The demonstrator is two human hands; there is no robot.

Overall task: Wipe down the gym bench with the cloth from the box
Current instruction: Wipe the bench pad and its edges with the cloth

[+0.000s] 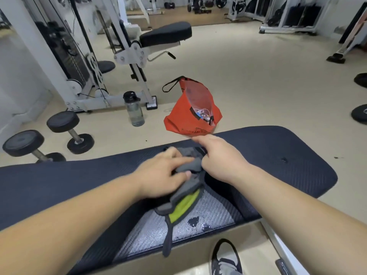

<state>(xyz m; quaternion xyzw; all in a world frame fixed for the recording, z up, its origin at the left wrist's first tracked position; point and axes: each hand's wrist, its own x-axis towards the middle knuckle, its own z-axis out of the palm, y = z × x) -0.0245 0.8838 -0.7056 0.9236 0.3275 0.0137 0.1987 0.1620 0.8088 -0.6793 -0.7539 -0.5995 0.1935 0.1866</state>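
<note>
A dark padded gym bench (278, 155) runs across the lower half of the head view, with a wet patch (195, 222) near its front edge. A grey cloth with a yellow-green side (184, 197) lies bunched on the bench's middle. My left hand (162, 175) presses and grips its left part, thumb against the fabric. My right hand (220, 153) pinches its upper right edge. A strip of cloth hangs over the front edge. Behind the bench an open orange bag (190, 114) stands on the floor with small items inside.
A clear water bottle (134, 109) stands left of the orange bag. Two black dumbbells (70, 132) lie on the floor at left. A white weight machine with a black seat (165, 34) rises behind. My shoe (225, 259) is below the bench. Weight plates (360, 114) lie at right.
</note>
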